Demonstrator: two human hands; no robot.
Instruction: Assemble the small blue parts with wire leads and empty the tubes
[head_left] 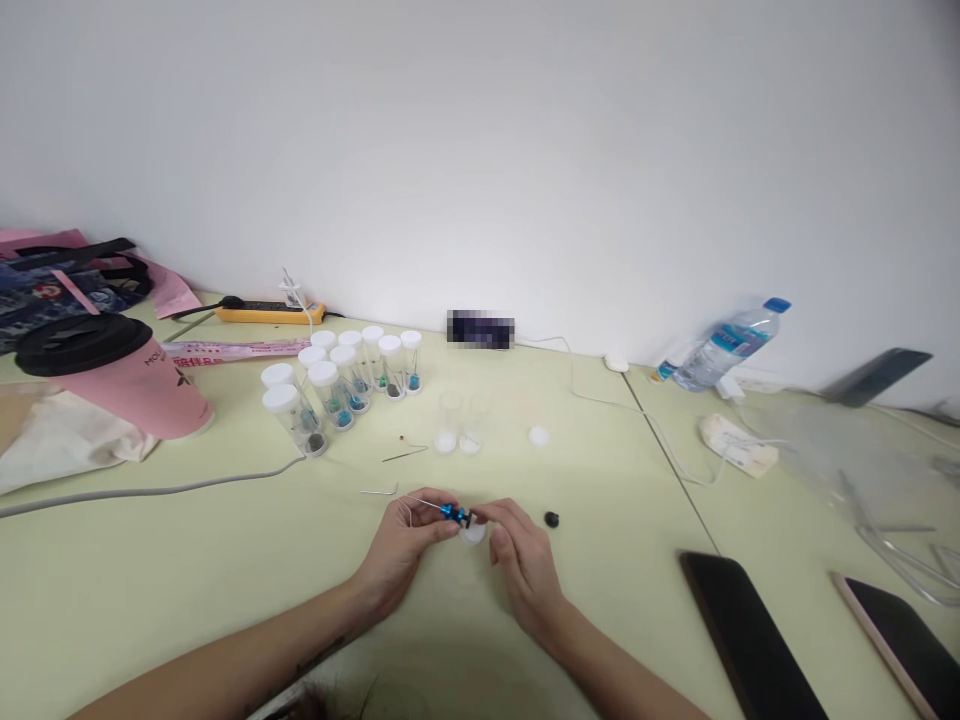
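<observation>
My left hand (405, 540) pinches a small blue-and-black cylindrical part (454, 513) between thumb and fingers. A thin metal rod runs back from that part, over the fingers to the left. My right hand (525, 560) has its index fingertip at the part's black end; its thumb stands apart and I see nothing gripped. Below the fingertips lies a white round cap (472, 534), partly covered. Left of my left hand is a bent metal hex key (381, 491). A small black knob (552, 520) sits just right of my right hand.
Several white-capped clear tubes (324, 375) with small parts stand at left, near a pink cup (161, 385). Two clear tubes (459, 425) and a white cap (538, 436) are farther back. Phones (750, 630), a white cable and a water bottle (731, 345) occupy the right.
</observation>
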